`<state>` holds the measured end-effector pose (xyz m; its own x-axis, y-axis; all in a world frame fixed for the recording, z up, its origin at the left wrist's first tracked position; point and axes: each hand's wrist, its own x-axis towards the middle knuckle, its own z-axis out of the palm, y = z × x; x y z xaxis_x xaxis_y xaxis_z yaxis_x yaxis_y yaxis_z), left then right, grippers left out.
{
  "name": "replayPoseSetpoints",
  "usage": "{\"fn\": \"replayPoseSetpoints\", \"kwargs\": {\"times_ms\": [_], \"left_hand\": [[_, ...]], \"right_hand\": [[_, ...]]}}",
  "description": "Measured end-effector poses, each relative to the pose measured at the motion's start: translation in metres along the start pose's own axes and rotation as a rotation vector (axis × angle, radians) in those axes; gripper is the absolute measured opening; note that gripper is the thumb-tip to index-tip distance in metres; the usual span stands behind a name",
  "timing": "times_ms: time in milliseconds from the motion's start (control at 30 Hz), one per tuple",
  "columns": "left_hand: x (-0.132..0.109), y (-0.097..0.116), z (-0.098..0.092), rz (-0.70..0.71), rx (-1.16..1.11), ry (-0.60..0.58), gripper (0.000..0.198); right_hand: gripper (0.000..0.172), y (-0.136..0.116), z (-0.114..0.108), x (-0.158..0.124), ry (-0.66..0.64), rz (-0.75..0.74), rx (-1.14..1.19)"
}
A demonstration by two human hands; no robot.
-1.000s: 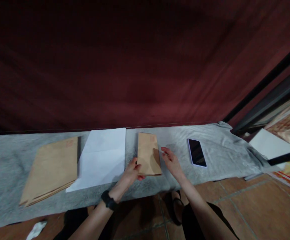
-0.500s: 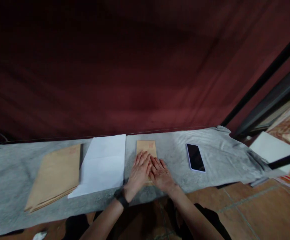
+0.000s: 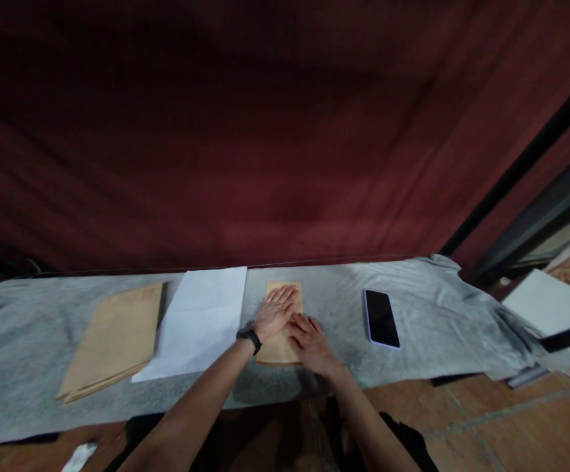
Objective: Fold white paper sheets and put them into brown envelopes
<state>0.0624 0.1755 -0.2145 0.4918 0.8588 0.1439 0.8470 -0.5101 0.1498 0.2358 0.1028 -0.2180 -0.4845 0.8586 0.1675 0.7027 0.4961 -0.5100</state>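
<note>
A brown paper envelope (image 3: 277,351) lies flat on the grey cloth in front of me, and both of my hands rest on top of it. My left hand (image 3: 277,311), with a black watch on its wrist, presses palm down on the upper part, fingers stretched out. Lower down, my right hand (image 3: 311,342) lies flat along the right side, its fingers slightly apart on the paper. The hands cover much of the envelope's middle and right edge.
White paper sheets (image 3: 206,314) lie to the left, beside a stack of large brown envelopes (image 3: 117,334). A phone (image 3: 382,318) in a light purple case lies to the right. The grey cloth (image 3: 437,314) covers the narrow table, with a dark red curtain (image 3: 285,164) behind.
My left hand has slid up the envelope, while my right hand has moved slightly lower. More of the envelope's lower end shows now.
</note>
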Motion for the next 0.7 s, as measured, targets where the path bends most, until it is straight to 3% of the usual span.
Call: {"fn": "replayPoseSetpoints", "kwargs": {"times_ms": [167, 300, 467, 567, 700], "left_hand": [[-0.034, 0.011, 0.001, 0.039, 0.001, 0.015, 0.053], [-0.070, 0.026, 0.000, 0.063, -0.004, -0.017, 0.057], [-0.110, 0.045, -0.005, 0.110, -0.008, -0.018, 0.057], [-0.122, 0.052, -0.009, 0.132, -0.025, -0.006, 0.055], [-0.128, 0.057, -0.014, 0.111, -0.085, 0.009, 0.049]], "right_hand": [[0.041, 0.013, -0.014, 0.007, 0.116, 0.053, 0.312], [0.036, 0.012, -0.013, 0.006, 0.184, 0.085, 0.339], [0.034, -0.003, -0.004, 0.000, 0.183, -0.004, 0.147], [0.041, -0.009, 0.000, -0.009, 0.087, -0.081, -0.052], [0.047, -0.008, 0.000, -0.011, -0.035, -0.051, -0.197]]}}
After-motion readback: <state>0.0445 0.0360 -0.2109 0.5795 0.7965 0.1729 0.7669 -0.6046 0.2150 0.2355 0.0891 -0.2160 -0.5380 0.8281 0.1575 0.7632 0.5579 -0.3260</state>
